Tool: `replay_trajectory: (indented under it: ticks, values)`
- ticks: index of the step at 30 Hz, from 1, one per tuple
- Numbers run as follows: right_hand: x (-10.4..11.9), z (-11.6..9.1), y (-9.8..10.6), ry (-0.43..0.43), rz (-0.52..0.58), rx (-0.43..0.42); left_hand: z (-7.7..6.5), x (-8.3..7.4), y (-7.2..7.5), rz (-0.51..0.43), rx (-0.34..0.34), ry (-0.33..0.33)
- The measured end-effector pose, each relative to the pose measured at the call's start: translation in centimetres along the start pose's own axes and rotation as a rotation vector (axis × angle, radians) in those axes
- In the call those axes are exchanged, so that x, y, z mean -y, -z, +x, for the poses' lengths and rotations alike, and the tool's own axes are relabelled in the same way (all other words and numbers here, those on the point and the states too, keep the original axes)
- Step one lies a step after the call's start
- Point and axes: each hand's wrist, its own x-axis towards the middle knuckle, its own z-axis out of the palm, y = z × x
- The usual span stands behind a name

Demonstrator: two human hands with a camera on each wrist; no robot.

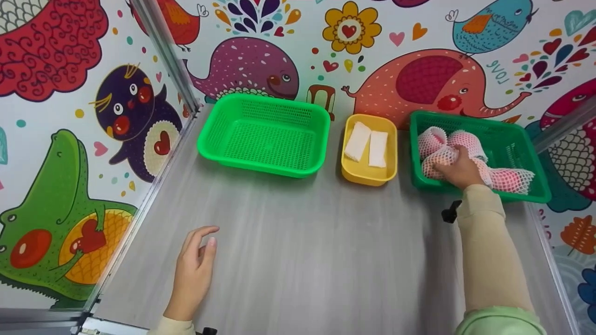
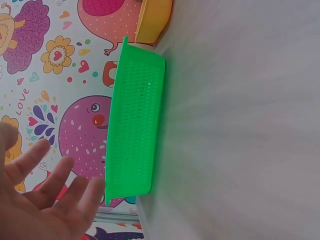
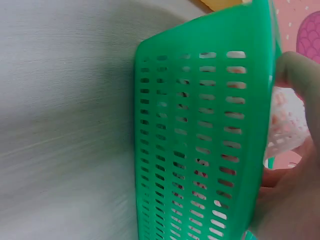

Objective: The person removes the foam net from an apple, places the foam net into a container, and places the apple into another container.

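Note:
In the head view, my right hand [image 1: 458, 170] reaches into the dark green basket [image 1: 535, 179] and grips a pinkish round fruit in a white foam net [image 1: 440, 158]. More net-wrapped pink fruits [image 1: 465, 142] lie around it; their exact kind is hidden by the netting. From the right wrist view, the thumb and fingers go over the basket's rim, either side of white netting [image 3: 287, 127]. My left hand [image 1: 195, 265] hovers over the table's left side with loosely bent fingers and nothing in them. The left wrist view shows its fingers [image 2: 55, 177] spread apart.
A bright green basket [image 1: 265, 170] with nothing inside stands at the back left. Between the two baskets sits a yellow bin [image 1: 368, 179] holding two folded white foam nets [image 1: 378, 149]. Cartoon-printed walls with metal frame edges [image 1: 163, 51] enclose the grey table [image 1: 316, 251].

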Motion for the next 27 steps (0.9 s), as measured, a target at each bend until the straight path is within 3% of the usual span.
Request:
replay_trajectory:
  ticks: [6,13,15,20,24,27]
  values:
    - [0.3,-1.5,1.0,0.026,0.125,-0.115,-0.3,0.1,-0.1,-0.004,0.015,0.01]
    - [2.4,-5.0,1.8,0.041,0.389,-0.217,-0.3,0.3,-0.3,-0.037,0.034,0.001]
    - [3.1,-6.6,1.5,0.054,0.526,-0.216,-0.3,0.4,-0.5,-0.045,0.042,0.001]
    - [3.8,-11.3,-1.3,0.168,0.976,-0.125,-0.3,0.9,-1.9,-0.083,0.065,-0.019]
    - [3.2,-15.4,-4.6,0.227,1.15,-0.026,-0.4,1.3,-3.6,-0.154,0.103,-0.034]
    - [2.3,-18.7,-7.1,0.198,1.289,0.007,-0.7,1.5,-5.1,-0.218,0.16,-0.014]
